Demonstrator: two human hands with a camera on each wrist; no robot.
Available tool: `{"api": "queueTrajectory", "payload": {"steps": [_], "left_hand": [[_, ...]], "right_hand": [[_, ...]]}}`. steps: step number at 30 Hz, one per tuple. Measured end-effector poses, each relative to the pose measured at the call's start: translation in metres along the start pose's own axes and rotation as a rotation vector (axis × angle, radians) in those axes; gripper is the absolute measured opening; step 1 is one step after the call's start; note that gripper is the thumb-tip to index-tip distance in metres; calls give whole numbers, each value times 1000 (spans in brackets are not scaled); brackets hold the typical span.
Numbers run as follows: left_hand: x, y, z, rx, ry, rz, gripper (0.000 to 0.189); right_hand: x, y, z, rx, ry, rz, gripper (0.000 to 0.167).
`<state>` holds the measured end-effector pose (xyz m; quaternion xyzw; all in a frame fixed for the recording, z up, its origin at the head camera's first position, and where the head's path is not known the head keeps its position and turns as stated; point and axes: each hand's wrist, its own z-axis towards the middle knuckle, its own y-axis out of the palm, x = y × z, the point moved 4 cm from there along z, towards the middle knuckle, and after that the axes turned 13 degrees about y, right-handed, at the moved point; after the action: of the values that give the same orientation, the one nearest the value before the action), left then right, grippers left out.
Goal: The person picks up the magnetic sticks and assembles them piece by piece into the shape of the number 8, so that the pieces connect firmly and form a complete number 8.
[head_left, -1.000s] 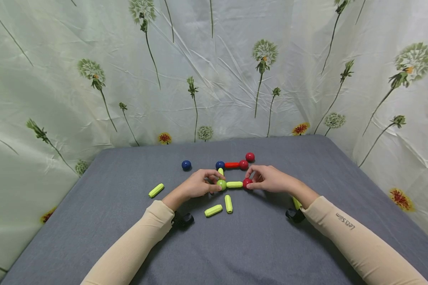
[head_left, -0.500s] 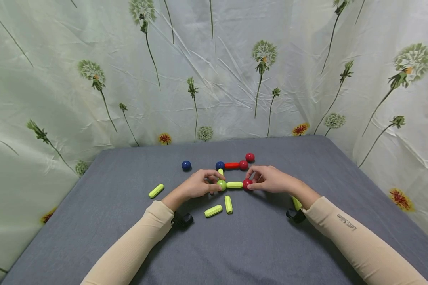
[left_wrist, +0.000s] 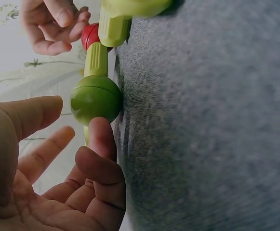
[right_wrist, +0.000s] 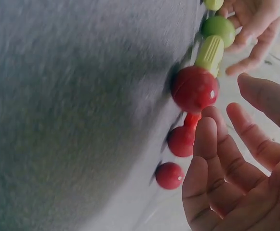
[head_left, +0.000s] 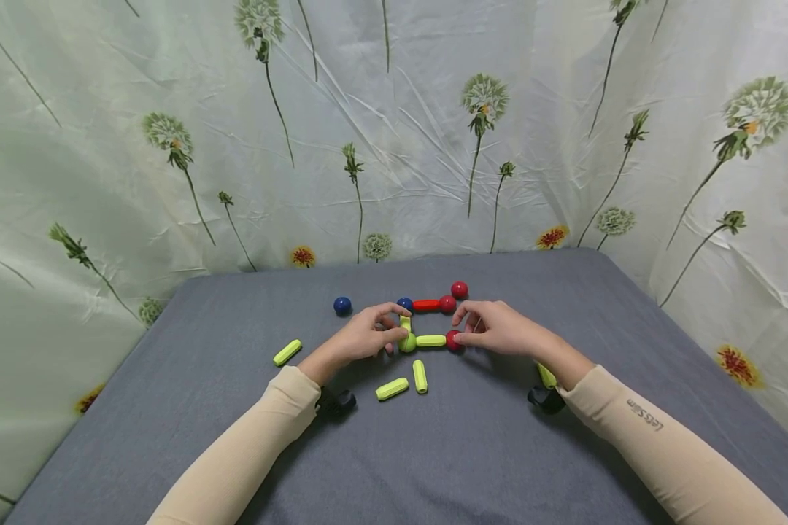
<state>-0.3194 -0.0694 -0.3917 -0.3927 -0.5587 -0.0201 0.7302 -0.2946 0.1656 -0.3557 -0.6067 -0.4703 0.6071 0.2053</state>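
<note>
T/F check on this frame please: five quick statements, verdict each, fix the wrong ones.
1. A yellow-green stick lies between the green ball and the near red ball. True.
2. The left hand pinches the green ball. False: in the left wrist view, the thumb of the left hand stands apart from it.
3. The red stick lies between two balls. True.
4. The loose blue ball is right of the red stick in the head view. False: the loose blue ball is left of it.
5. The right hand is beside the near red ball. True.

Head view: forward and down, well back, over grey table (head_left: 473, 452). Wrist views: low, close, rolled sideways; both catch green ball (left_wrist: 95, 98).
</note>
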Motion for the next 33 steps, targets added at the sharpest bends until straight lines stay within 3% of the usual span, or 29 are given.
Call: {"api": "queueTrajectory", "payload": {"steps": [7,16,23,33], "left_hand": [[-4,-2,5,39,-45,4,44],[-11,-6,13,68,-107,-57,58],[-11,-7,17,50,-100,-75,71],[-14,-6,20,63,-131,-117,67]], "right_hand": [[-14,10,-7,-15,-23,3,25],[-30,30,-15,-122,-39,32,32],[-39,42,-19,-162,-28,51,35],[-44,53,-20,-163,-24,70,40]]}}
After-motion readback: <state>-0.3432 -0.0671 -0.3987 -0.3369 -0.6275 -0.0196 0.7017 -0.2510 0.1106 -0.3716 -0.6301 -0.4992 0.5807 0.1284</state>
